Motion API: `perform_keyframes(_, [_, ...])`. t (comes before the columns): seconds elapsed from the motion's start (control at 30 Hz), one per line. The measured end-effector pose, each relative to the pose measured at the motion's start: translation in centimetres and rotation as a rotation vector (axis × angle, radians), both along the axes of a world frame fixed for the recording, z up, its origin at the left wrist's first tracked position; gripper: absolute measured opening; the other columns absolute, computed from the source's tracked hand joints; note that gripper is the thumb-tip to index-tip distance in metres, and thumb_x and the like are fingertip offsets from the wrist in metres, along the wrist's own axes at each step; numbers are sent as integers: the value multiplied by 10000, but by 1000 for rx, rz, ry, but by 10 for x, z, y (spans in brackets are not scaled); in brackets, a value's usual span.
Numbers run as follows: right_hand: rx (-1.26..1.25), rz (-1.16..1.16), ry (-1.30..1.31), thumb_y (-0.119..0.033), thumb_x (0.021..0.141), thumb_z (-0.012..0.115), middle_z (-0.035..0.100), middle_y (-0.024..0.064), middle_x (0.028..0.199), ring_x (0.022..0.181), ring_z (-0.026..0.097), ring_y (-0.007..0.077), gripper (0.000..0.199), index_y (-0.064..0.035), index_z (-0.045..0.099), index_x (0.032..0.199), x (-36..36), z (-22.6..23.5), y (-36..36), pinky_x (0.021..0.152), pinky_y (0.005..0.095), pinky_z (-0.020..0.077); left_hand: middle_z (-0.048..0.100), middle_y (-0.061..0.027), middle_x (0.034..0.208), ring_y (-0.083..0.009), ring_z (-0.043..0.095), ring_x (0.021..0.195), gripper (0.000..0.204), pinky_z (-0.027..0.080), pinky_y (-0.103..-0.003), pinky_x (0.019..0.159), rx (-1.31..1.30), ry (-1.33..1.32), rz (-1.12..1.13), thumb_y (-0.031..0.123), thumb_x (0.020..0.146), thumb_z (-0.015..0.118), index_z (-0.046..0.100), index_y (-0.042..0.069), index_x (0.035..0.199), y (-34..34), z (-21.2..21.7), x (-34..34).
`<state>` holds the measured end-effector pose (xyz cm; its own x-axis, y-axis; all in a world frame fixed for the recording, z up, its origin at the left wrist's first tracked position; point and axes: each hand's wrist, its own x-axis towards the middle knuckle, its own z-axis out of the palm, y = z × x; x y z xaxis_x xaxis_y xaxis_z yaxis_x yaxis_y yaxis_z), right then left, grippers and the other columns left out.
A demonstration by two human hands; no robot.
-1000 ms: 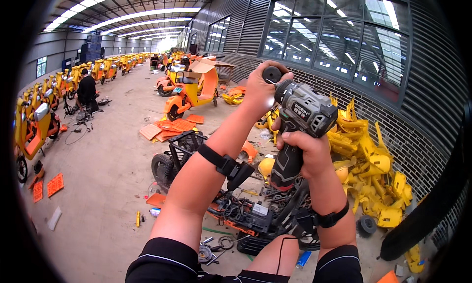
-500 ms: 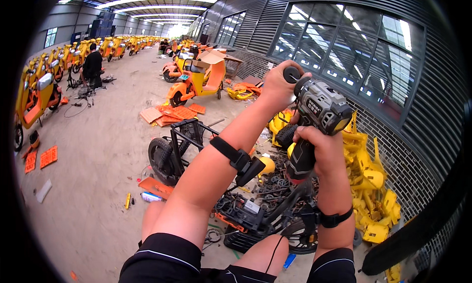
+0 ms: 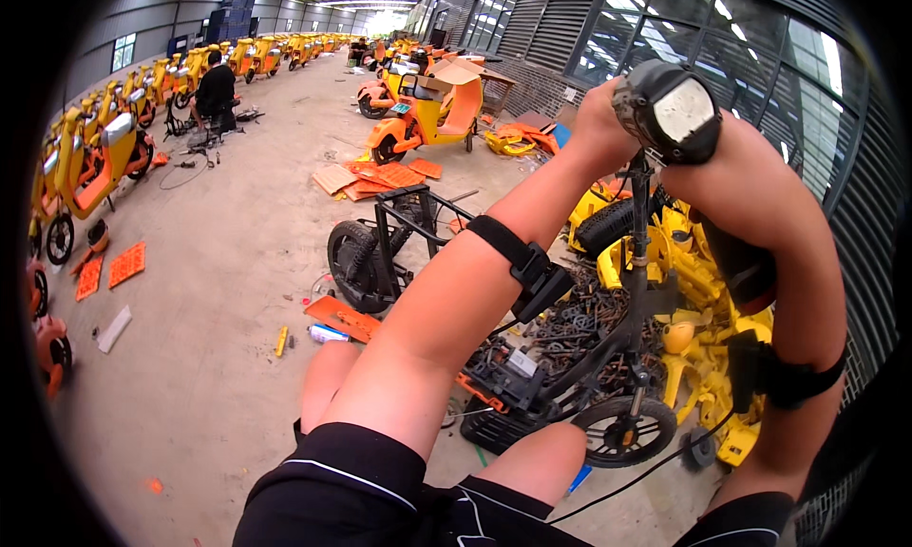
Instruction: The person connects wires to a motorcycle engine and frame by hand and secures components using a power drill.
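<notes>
My right hand (image 3: 711,172) is closed around a cordless drill (image 3: 684,115), raised at the upper right with its rounded back end toward me. Below that hand shows the drill's dark lower part. Just left of the drill, my left hand (image 3: 605,119) is closed; what it grips is hidden behind the tool. Under both hands rises the black steering column (image 3: 638,224) of a stripped scooter frame, its front wheel (image 3: 627,433) by my knee. Straps with small black devices circle both forearms.
Loose dark metal parts (image 3: 594,328) lie heaped beyond the frame, with yellow plastic panels (image 3: 698,281) along the wall. Left of these stands another bare frame with a wheel (image 3: 359,267). A yellow-orange scooter (image 3: 437,115) stands farther off. A person (image 3: 217,86) sits at far left.
The drill has swung from side-on to back-end-on and moved right and up in the picture. My right elbow has swung outward. My view has shifted, uncovering more of the steering column and front wheel.
</notes>
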<state>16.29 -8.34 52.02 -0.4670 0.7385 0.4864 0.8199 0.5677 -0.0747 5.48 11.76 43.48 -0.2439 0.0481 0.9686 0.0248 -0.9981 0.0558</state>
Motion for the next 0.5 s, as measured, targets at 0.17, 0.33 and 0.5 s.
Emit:
perform_keyframes(0.17, [-11, -25, -109, -53, 734, 657, 674, 111, 800, 722, 641, 209, 324, 29, 637, 1048, -11, 3, 1, 683, 354, 530, 742, -89, 1032, -174, 700, 955, 297, 545, -307, 849, 76, 63, 214, 90, 828, 779, 673, 40, 1102, 9, -2, -6])
perform_keyframes(0.33, [-82, -123, -60, -88, 749, 669, 653, 104, 733, 612, 652, 204, 264, 27, 634, 984, -16, 9, -1, 583, 351, 534, 752, -85, 1023, -205, 717, 958, 258, 550, -326, 836, -64, 71, 121, 84, 814, 761, 690, 49, 1060, 10, -1, -3])
perform_keyframes(0.5, [-66, -98, -37, -101, 755, 676, 651, 96, 723, 550, 654, 200, 227, 29, 628, 935, -10, 10, 6, 537, 338, 539, 757, -89, 1011, -246, 726, 968, 241, 555, -331, 831, -99, 21, -81, 42, 801, 734, 717, 76, 1039, 8, -1, 3])
